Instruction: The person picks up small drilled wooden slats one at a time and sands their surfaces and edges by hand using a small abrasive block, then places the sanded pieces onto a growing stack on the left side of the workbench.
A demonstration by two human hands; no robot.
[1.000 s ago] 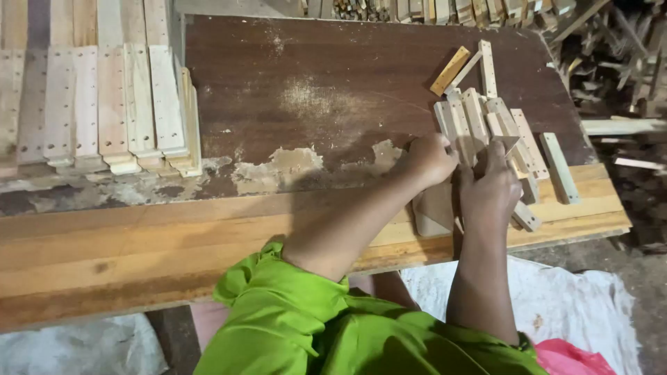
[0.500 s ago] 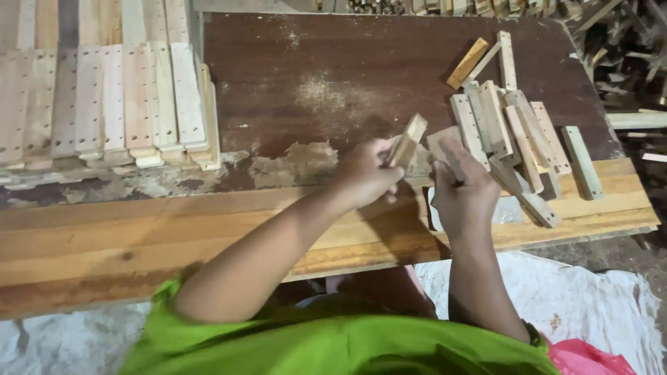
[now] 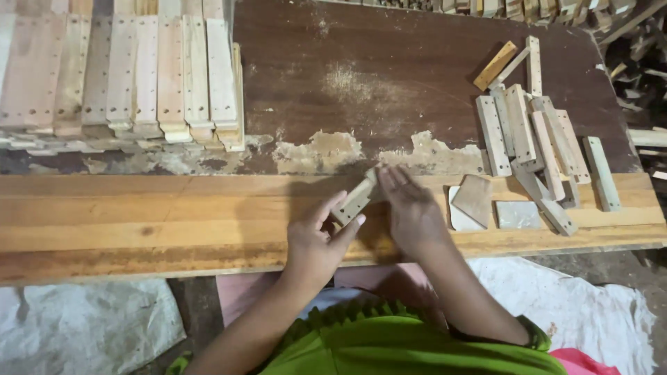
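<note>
My left hand grips a short pale wooden block with small drilled holes, held at a slant over the front planks of the workbench. My right hand lies flat against the block's far end, fingers stretched over it; whether something is under the palm is hidden. To the right lies a loose pile of similar wooden strips.
A row of stacked drilled wooden slats fills the back left of the bench. Flat sanding sheets lie right of my hands. Sawdust patches cover the dark board. White sacks lie on the floor below.
Both hands moved left and nearer, away from the strip pile, carrying one block. The block now rests low over the front planks with the right hand pressed flat on it.
</note>
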